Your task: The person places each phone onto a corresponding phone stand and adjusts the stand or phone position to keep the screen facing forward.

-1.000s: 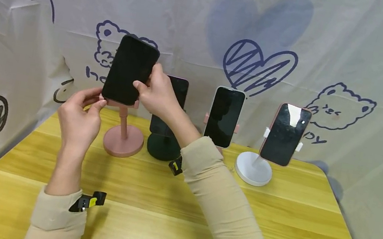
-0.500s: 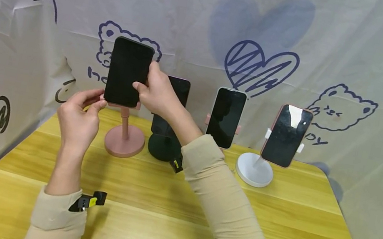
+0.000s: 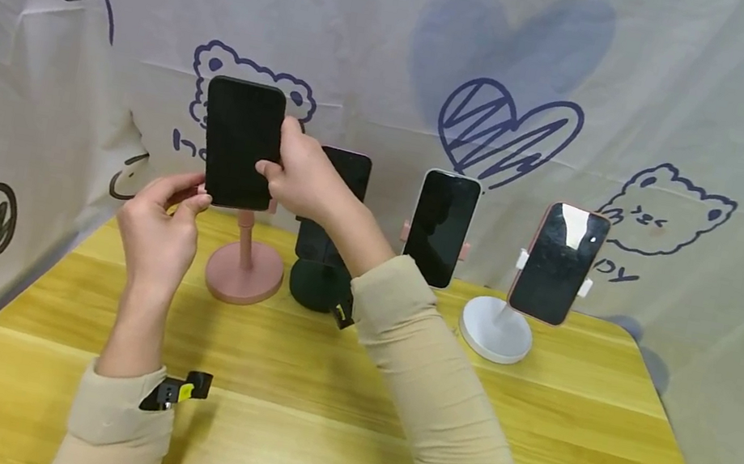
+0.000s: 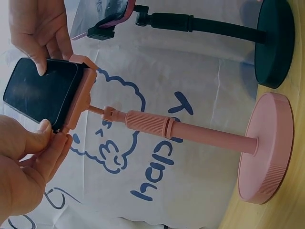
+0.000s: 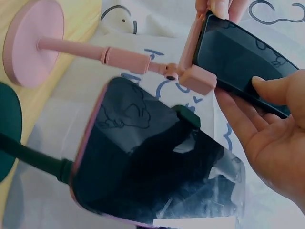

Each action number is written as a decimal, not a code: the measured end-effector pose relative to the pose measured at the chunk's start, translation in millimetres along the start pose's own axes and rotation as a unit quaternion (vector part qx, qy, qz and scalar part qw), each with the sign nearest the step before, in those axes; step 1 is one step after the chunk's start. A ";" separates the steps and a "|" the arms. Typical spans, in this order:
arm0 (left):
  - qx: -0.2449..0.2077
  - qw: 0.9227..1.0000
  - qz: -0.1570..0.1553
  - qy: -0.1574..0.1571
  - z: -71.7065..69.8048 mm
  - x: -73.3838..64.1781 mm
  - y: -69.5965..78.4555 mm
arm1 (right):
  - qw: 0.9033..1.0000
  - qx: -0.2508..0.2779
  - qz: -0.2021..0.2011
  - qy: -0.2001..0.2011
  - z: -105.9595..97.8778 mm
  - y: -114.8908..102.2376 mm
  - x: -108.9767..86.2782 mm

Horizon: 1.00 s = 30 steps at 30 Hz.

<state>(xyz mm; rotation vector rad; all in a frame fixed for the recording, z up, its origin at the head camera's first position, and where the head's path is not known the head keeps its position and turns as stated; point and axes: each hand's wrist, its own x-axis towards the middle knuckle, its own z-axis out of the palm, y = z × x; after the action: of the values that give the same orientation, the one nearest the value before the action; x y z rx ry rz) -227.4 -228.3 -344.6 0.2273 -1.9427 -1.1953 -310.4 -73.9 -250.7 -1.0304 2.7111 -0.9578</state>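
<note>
My right hand [image 3: 311, 177] grips a black smartphone [image 3: 240, 144] by its right edge, thumb over the dark screen and fingers behind. The phone is nearly upright, its lower end at the clamp [image 4: 80, 98] of a pink phone stand [image 3: 244, 272]. My left hand [image 3: 162, 234] pinches the clamp's left end beside the phone's lower corner. In the right wrist view the clamp's other end block [image 5: 198, 79] lies close to the phone's edge; whether it presses on it I cannot tell. The stand's round base rests on the table.
Right of the pink stand, a dark green stand [image 3: 318, 286] holds a phone [image 5: 157, 157], partly behind my right hand. Further right are a white-edged phone [image 3: 442, 227] in a pink clamp and a pink-edged phone [image 3: 559, 263] on a white stand [image 3: 496, 331]. A drawn-on cloth [image 3: 404, 40] hangs behind the wooden table [image 3: 277, 446].
The phone in my right hand has turned from a rightward tilt to nearly upright, its top swinging left and down toward the clamp. My left hand keeps its place at the clamp.
</note>
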 end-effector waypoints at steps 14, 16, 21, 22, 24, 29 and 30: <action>0.011 0.999 -0.012 -0.050 -8.5 0.1 -2.7 | 0.982 0.121 -0.021 0.146 6.1 -4.0 -2.9; 0.013 0.997 -0.013 -0.070 -11.2 0.6 -4.4 | 0.981 0.108 -0.023 0.162 5.8 -6.0 -2.6; 0.001 0.988 -0.024 -0.152 -18.2 4.5 -10.3 | 0.983 0.071 -0.025 0.166 6.3 -8.4 -1.2; -0.004 0.984 -0.028 -0.174 -19.2 5.5 -11.4 | 0.984 0.066 -0.025 0.166 6.4 -8.6 -1.0; -0.008 0.976 -0.033 -0.213 -20.2 6.9 -13.1 | 0.984 0.061 -0.023 0.164 6.4 -8.8 -0.8; 0.003 0.969 -0.039 -0.242 -17.9 7.0 -15.0 | 0.986 0.058 -0.016 0.153 5.0 -7.8 -2.2; 0.004 0.970 -0.040 -0.239 -16.7 6.7 -15.1 | 0.987 0.058 -0.015 0.151 4.4 -7.2 -2.6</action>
<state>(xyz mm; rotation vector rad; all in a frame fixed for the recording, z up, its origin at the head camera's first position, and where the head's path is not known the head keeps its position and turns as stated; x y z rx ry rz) -223.4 -250.9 -349.6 0.0187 -2.3705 -1.3908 -303.0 -78.7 -250.4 -0.9786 2.8362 -1.3612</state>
